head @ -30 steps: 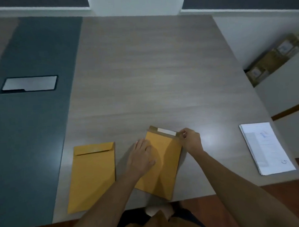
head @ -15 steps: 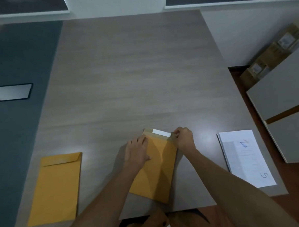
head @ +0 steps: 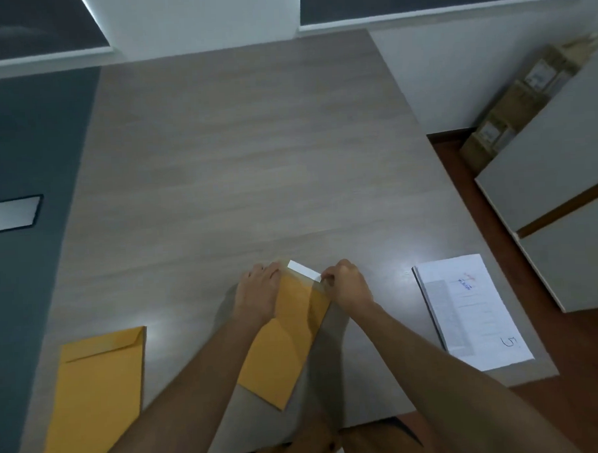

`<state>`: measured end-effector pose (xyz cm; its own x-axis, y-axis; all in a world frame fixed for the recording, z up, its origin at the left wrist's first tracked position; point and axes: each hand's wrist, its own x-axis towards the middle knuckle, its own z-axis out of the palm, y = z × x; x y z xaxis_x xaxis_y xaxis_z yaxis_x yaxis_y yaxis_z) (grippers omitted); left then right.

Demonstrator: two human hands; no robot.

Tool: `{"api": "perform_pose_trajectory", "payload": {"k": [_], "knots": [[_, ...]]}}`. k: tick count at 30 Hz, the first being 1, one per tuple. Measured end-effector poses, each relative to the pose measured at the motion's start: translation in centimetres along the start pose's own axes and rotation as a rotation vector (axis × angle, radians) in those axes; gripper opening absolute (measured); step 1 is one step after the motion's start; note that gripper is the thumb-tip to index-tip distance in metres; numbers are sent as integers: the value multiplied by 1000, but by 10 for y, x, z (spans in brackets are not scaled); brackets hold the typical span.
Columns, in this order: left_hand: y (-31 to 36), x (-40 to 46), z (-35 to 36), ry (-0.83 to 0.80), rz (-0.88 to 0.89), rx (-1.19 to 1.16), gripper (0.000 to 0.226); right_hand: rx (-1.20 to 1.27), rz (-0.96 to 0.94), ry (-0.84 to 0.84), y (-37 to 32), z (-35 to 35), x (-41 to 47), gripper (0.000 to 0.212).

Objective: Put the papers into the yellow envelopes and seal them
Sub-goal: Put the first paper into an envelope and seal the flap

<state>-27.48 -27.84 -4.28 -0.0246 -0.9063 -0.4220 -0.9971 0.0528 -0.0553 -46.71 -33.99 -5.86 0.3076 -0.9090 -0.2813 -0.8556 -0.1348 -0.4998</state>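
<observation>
A yellow envelope (head: 288,336) lies tilted on the table (head: 254,166) near its front edge, flap end away from me. A white strip (head: 304,270) runs across its open flap. My left hand (head: 257,293) lies flat on the envelope's upper left part and presses it down. My right hand (head: 348,285) pinches the right end of the white strip with curled fingers. A second yellow envelope (head: 99,389) with its flap folded down lies at the front left. A stack of white papers (head: 469,311) lies at the front right.
The wooden table top stretches far ahead of the envelopes. A dark blue-grey surface (head: 29,272) with a shiny rectangular plate (head: 9,215) adjoins it on the left. Cardboard boxes (head: 511,107) and a white cabinet (head: 563,187) stand on the right past the table edge.
My view has shifted right and lower, so everything sits further left in frame. My left hand slid up toward the flap. My right hand stays pinched at the strip's right end.
</observation>
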Motion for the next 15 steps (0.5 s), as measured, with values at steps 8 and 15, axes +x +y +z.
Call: {"api": "perform_pose_trajectory", "payload": {"k": [8, 15], "knots": [[39, 1, -15, 220, 74, -339, 43, 116, 152, 129, 18, -25, -33, 21], [128, 2, -19, 136, 118, -596, 49, 93, 311, 245, 84, -64, -67, 24]]}}
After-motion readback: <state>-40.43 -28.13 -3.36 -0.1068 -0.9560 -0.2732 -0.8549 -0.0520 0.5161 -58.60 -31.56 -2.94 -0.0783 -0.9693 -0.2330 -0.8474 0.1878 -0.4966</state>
